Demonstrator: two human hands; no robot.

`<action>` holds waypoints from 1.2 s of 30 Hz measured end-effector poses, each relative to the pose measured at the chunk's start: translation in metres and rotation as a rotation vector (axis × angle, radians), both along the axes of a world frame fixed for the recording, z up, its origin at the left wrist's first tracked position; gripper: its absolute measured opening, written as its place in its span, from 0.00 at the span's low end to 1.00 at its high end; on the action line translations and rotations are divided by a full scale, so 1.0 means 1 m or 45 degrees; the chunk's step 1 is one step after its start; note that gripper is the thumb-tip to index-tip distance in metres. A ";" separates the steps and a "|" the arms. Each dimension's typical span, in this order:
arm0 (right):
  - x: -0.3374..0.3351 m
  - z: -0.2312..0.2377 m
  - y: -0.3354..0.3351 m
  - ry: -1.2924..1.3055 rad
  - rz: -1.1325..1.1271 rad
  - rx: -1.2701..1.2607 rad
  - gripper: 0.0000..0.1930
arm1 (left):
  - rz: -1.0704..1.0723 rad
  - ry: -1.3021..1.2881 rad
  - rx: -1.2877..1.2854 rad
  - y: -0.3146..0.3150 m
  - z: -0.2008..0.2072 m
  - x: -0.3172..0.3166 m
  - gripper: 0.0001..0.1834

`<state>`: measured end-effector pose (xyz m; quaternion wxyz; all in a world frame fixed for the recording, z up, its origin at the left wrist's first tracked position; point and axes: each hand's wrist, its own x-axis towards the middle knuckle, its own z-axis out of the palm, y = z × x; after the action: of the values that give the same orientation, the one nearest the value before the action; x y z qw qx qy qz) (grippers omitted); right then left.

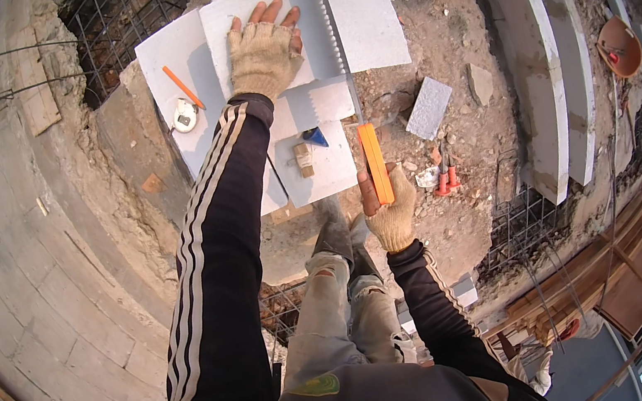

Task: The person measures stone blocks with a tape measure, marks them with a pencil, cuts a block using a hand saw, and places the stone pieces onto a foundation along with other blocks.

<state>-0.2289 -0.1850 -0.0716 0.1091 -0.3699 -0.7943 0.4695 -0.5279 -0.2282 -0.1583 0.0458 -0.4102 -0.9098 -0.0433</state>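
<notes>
Left grip point(262, 52) spreads (gloved) on white block point(314, 38); right grip point(391, 208) clenches orange-handled saw point(373, 157).

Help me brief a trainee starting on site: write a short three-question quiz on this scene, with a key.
1. Which grip, left or right, holds the orange-handled saw?
2. True or false: the left grip carries a bucket.
3. What colour is the small triangular piece? A) red B) blue C) green

Key:
1. The right grip.
2. False; it rests on a white slab.
3. B.
</notes>
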 end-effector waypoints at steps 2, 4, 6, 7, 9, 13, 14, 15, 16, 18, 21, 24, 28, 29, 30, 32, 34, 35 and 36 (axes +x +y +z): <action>0.001 -0.002 -0.002 -0.041 0.000 -0.029 0.15 | 0.017 0.013 -0.040 0.001 0.000 0.001 0.24; 0.001 0.001 0.000 0.000 0.016 0.001 0.14 | 0.031 0.003 -0.047 0.000 -0.001 0.002 0.24; 0.001 0.002 0.002 0.010 0.002 -0.033 0.14 | 0.028 0.019 -0.029 0.001 -0.004 0.004 0.24; 0.002 -0.001 0.002 0.006 -0.020 -0.082 0.14 | 0.017 0.046 -0.007 0.001 -0.004 0.001 0.24; 0.005 0.004 0.000 -0.079 -0.063 -0.205 0.13 | 0.009 0.095 0.009 0.001 -0.006 -0.002 0.24; 0.072 0.004 -0.034 -0.180 -0.064 -0.226 0.13 | 0.005 0.090 -0.006 0.007 -0.007 0.002 0.24; 0.098 0.012 -0.049 -0.190 -0.053 -0.209 0.13 | 0.001 0.108 0.000 0.003 -0.011 0.001 0.24; 0.148 0.007 -0.069 -0.313 -0.016 -0.207 0.12 | -0.002 0.131 0.013 0.000 -0.014 -0.001 0.24; 0.188 0.021 -0.082 -0.315 -0.026 -0.205 0.13 | 0.000 0.152 0.030 -0.002 -0.018 -0.004 0.24; 0.235 0.069 -0.090 -0.360 -0.066 -0.305 0.15 | -0.008 0.160 -0.007 -0.003 -0.019 -0.005 0.25; 0.279 0.097 -0.081 -0.301 -0.033 -0.180 0.15 | -0.007 0.181 -0.050 -0.006 -0.012 -0.011 0.25; 0.242 0.099 -0.056 -0.162 -0.134 0.017 0.14 | -0.046 0.059 0.063 -0.004 -0.010 -0.008 0.23; 0.151 0.029 -0.003 -0.061 -0.571 -0.075 0.12 | 0.198 -0.155 0.343 -0.015 0.006 -0.028 0.24; 0.117 0.011 0.014 -0.001 -0.615 -0.044 0.12 | 0.265 -0.004 0.376 -0.027 0.006 -0.042 0.25; 0.082 -0.007 0.030 0.058 -0.655 -0.010 0.13 | 0.382 -0.081 0.388 -0.036 0.007 -0.058 0.28; 0.029 -0.052 0.070 -0.119 -0.554 0.443 0.17 | 0.576 -0.328 0.462 -0.039 0.011 -0.076 0.33; -0.035 -0.064 0.095 0.080 -0.741 0.257 0.19 | 0.629 -0.648 0.578 -0.038 0.009 -0.089 0.34; -0.053 -0.081 0.108 0.167 -0.754 0.295 0.20 | 0.656 -0.814 0.631 -0.039 0.005 -0.092 0.35; -0.078 -0.068 0.110 0.070 -0.778 0.168 0.20 | 0.644 -0.843 0.668 -0.045 0.000 -0.093 0.35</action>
<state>-0.3065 -0.0752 -0.1397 0.2905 -0.5707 -0.6719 0.3722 -0.6209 -0.2734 -0.1585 -0.1349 -0.1154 -0.9050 -0.3866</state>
